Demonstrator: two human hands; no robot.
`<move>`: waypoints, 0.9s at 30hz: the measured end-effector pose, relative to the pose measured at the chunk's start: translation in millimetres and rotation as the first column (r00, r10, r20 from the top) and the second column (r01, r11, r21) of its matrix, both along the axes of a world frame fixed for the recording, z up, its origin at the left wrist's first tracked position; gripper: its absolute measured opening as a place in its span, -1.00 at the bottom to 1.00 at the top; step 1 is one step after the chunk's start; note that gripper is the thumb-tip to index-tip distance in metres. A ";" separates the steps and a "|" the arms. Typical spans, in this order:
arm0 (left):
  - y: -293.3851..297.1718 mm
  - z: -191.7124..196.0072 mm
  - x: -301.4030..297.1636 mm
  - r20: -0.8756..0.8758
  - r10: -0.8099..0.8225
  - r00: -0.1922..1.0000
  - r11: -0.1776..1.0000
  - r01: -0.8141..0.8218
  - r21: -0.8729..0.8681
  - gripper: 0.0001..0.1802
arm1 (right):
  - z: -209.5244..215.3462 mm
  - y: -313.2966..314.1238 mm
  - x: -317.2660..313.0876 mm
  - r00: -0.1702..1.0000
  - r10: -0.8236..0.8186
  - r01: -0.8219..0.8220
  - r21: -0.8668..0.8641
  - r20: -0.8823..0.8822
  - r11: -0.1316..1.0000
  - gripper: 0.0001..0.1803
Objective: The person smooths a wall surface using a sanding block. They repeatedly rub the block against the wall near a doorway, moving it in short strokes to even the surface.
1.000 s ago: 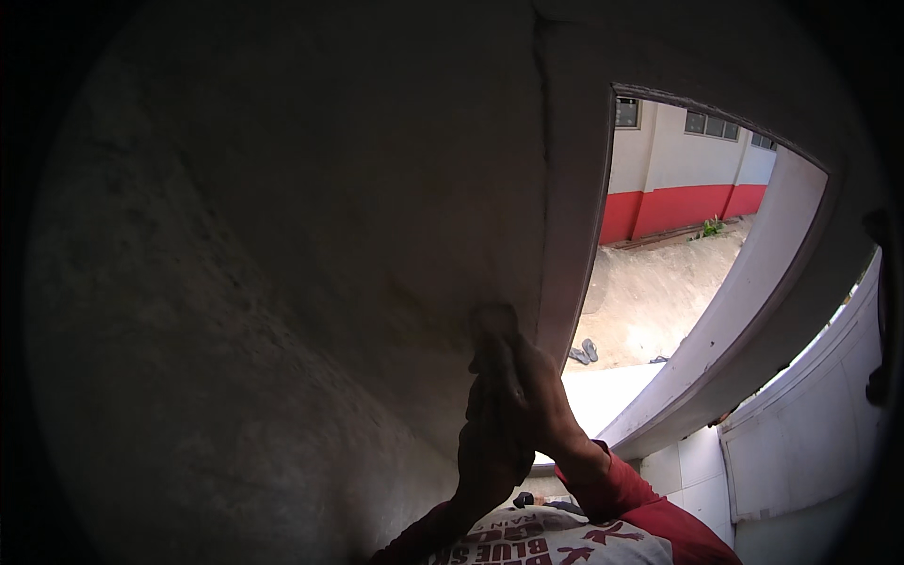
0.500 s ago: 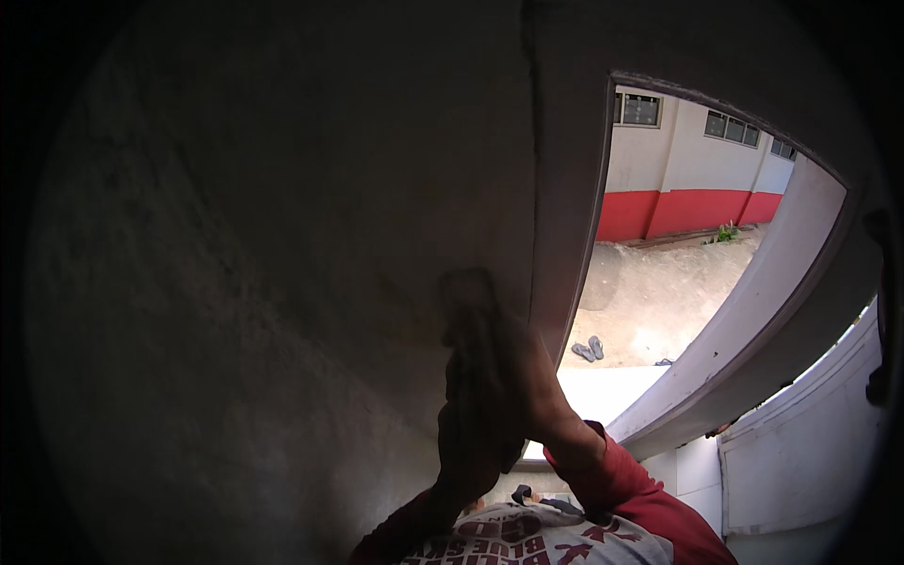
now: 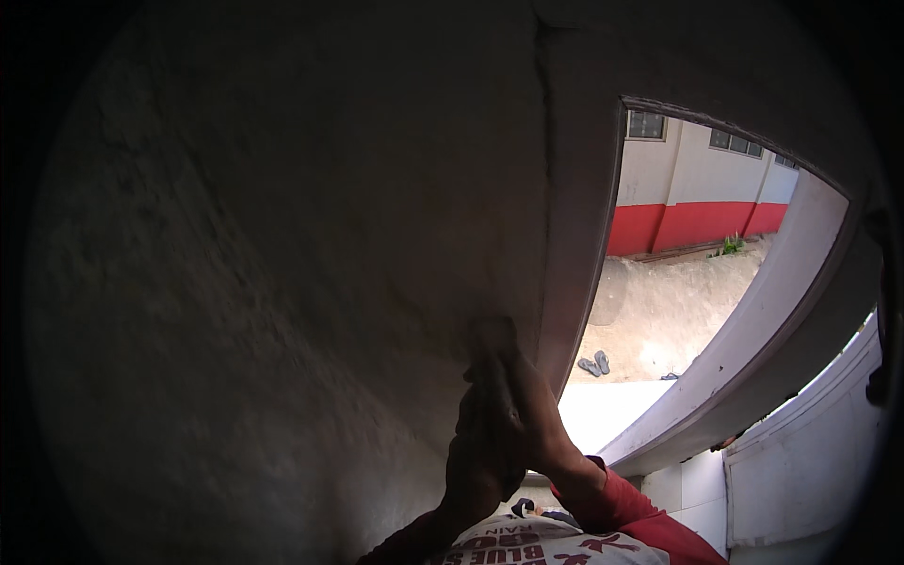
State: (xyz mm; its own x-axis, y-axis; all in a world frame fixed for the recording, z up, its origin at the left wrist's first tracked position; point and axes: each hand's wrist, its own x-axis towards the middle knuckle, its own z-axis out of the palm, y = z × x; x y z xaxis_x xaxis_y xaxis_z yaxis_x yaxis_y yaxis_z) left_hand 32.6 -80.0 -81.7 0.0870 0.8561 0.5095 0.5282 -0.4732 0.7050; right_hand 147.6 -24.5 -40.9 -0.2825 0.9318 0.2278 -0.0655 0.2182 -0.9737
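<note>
Both of my hands are pressed together low against a dark grey plastered wall (image 3: pixel 282 188), just left of a door frame. My right hand (image 3: pixel 529 405) reaches up from a red sleeve, its fingers closed around a small dull block-like piece (image 3: pixel 494 330) that lies against the wall. Deep shadow hides what kind of thing it is. Tucked alongside and below is my left hand (image 3: pixel 478 457), closed too. Its fingers are mostly hidden, so I cannot tell how much of the piece it holds.
A pale door frame (image 3: pixel 603 282) stands right of my hands, with a vertical crack in the wall beside it. Through the opening show grey slippers (image 3: pixel 593 363) on sandy ground and a white and red building (image 3: pixel 692 226). A white panel (image 3: pixel 800 480) curves at lower right.
My joined hands and the small piece have slid down and slightly right along the wall. The view has shifted a little, so the doorway sits lower.
</note>
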 end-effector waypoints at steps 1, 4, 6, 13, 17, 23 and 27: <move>0.1 -1.0 -3.1 -0.016 -0.012 1.000 0.999 0.011 -0.030 -0.03 | 1.2 1.8 1.5 0.993 -0.033 0.030 0.025 0.112 0.999 -0.64; 0.4 -4.4 -8.3 -0.065 -0.001 0.998 0.971 -0.015 -0.239 -0.02 | 2.5 -0.1 1.9 0.950 -0.290 0.124 0.719 0.113 0.684 -0.64; 0.3 -5.5 -9.4 -0.143 -0.037 0.989 0.927 -0.020 -0.376 -0.02 | 3.0 -1.1 1.2 0.940 -0.323 0.126 0.767 0.111 0.630 -0.64; 2.5 -3.9 -8.6 -0.091 0.002 0.996 0.999 -0.007 -0.052 -0.06 | 2.1 2.4 -3.3 0.937 -0.328 0.148 0.715 0.119 0.684 -0.67; -0.3 -2.1 -14.6 -0.080 -0.055 0.995 0.910 0.016 -0.414 -0.06 | 0.2 0.6 -6.8 0.933 -0.344 0.134 0.786 0.105 0.604 -0.68; -7.8 -11.7 -18.9 -0.039 -0.081 0.996 0.997 0.081 0.006 -0.02 | -4.6 -7.6 -10.1 0.986 -0.139 0.074 0.514 0.088 0.855 -0.66; -9.9 -17.4 -19.2 -0.004 -0.018 1.000 0.918 0.015 -0.396 -0.02 | -1.1 -5.1 -10.5 0.976 -0.206 0.107 0.660 0.075 0.744 -0.65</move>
